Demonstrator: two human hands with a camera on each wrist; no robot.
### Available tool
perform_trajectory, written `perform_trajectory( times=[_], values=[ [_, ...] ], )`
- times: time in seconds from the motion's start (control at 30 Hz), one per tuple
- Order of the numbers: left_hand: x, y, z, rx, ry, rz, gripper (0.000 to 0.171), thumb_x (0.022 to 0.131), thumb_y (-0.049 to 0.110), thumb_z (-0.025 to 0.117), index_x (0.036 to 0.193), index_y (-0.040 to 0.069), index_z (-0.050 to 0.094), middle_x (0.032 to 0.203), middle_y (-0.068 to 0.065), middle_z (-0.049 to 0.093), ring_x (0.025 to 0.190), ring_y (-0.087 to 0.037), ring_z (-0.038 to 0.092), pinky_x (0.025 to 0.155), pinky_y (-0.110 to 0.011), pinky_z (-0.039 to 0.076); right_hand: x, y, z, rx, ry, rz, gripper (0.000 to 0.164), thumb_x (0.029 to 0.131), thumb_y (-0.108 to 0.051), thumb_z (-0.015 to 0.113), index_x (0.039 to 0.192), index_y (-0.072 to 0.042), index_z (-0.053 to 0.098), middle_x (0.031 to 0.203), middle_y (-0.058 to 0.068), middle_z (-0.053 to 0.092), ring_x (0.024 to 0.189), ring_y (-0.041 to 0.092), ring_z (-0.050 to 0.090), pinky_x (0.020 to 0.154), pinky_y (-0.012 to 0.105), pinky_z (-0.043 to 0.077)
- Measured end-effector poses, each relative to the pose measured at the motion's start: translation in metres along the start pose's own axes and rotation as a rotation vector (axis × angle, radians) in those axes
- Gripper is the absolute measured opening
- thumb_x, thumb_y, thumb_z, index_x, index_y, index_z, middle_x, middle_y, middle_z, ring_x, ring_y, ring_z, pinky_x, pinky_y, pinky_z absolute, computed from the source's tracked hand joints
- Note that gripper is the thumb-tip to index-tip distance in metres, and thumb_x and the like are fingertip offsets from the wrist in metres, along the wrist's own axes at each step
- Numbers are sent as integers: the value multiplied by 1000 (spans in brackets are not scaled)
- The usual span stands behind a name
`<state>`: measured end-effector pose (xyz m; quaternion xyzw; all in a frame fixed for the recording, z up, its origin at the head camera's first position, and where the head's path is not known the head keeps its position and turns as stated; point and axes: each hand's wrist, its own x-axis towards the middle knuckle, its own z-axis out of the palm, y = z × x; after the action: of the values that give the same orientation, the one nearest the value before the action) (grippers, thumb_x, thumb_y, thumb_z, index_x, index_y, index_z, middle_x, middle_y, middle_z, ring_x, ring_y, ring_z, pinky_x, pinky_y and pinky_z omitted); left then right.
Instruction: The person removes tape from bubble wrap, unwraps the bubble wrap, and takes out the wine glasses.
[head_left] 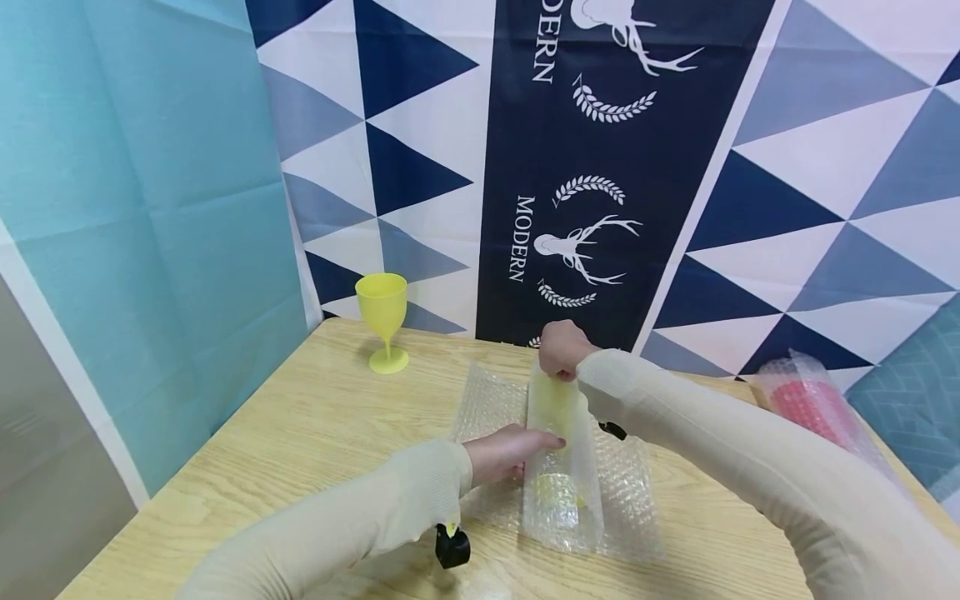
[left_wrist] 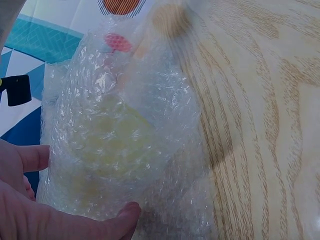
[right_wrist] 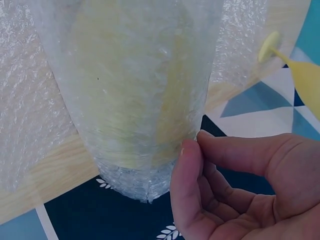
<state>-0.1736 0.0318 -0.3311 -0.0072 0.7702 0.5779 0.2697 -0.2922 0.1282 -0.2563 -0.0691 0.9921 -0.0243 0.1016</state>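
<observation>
A piece of bubble wrap (head_left: pixel 585 521) lies around a yellow object on the table, its colour showing dimly through the layers. In the left wrist view the bubble wrap (left_wrist: pixel 107 185) bulges, and its far end looks loose. My left hand (head_left: pixel 513 452) holds the near side, thumb (left_wrist: pixel 112 222) across the top. At the far end my right hand (head_left: pixel 566 348) pinches the edge of the bubble wrap (right_wrist: pixel 135 100) between thumb and forefinger. The exact shape of the yellow object is blurred by the wrap.
Another bubble wrap sheet (head_left: pixel 630 500) is spread flat under the bundle. A yellow goblet (head_left: pixel 382 304) stands upright at the back left of the wooden table (head_left: pixel 300 433). On the right lies a red item in bubble wrap (head_left: pixel 813 408). Patterned cloth (head_left: pixel 420 158) hangs behind the table.
</observation>
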Motion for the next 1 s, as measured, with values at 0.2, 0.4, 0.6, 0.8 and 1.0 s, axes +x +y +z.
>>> perform_trajectory(
  times=[0.2, 0.4, 0.6, 0.8, 1.0],
  values=[
    [-1, -1, 0, -3, -5, 1, 49, 89, 36, 61, 125, 4, 52, 124, -9, 57, 118, -24, 54, 110, -50, 38, -3, 1, -1, 39, 3, -6, 27, 65, 14, 51, 55, -8, 41, 61, 11, 50, 39, 10, 46, 35, 15, 36],
    [-2, -1, -1, 7, 11, -4, 51, 88, 37, 61, 125, 3, 52, 124, -9, 57, 116, -24, 54, 109, -48, 39, -4, 0, -1, 28, 2, -14, 28, 66, 14, 51, 54, -9, 40, 60, 10, 48, 37, 9, 43, 35, 14, 34],
    [-1, -2, -1, 3, 10, -4, 52, 88, 37, 61, 126, 2, 51, 124, -10, 56, 116, -24, 54, 109, -48, 40, -3, -2, -2, 23, 4, -13, 31, 65, 16, 50, 52, -9, 37, 57, 10, 46, 36, 8, 42, 34, 13, 32],
    [0, -4, -1, -7, -6, 11, 46, 89, 36, 60, 122, 4, 53, 121, -8, 57, 113, -21, 55, 107, -46, 42, -3, -1, -1, 39, 5, -5, 28, 66, 14, 49, 54, -9, 38, 58, 9, 46, 36, 7, 41, 35, 13, 32],
    [1, -4, -1, -13, -4, 4, 47, 89, 36, 60, 122, 3, 52, 121, -8, 57, 113, -21, 55, 107, -46, 42, -1, -1, 0, 59, -28, 14, 27, 71, 10, 48, 56, -10, 38, 53, 3, 42, 37, 6, 41, 35, 14, 32]
  ],
)
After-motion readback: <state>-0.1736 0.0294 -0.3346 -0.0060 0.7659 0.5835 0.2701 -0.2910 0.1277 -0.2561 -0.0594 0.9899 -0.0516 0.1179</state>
